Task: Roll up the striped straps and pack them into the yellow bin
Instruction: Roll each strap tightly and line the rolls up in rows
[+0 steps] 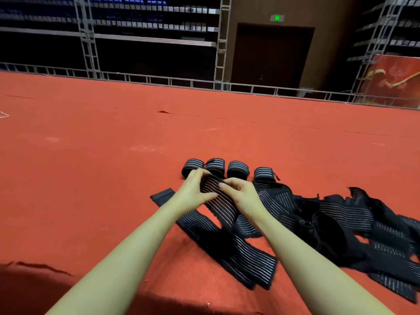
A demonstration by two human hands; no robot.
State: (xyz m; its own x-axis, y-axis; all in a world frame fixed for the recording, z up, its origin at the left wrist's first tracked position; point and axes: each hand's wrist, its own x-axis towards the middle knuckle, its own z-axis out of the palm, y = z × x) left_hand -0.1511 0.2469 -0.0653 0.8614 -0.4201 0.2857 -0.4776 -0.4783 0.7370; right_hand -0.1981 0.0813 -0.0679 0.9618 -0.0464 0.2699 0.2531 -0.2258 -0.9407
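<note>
Fingers (205, 172) of left hand (193, 189) and right hand (244, 194) curled, clamped on the far end of one striped strap (218, 201), just above the red floor (91, 144). Soft, light, stretchy by the look; likely best gripped at both edges of the starting end. Long axis running back toward the body, tail trailing on the floor. Four finished rolls (237, 169) just beyond; loose heap (341, 223) to the right. No yellow bin in view.

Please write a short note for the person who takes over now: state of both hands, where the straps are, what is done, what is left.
Left hand and right hand: both grip the strap being rolled; its tail trails on the red carpet.
Done: four rolled straps in a row beyond the hands.
Left: finish this roll, roll the loose pile at right, pack everything. No yellow bin is in view.
</note>
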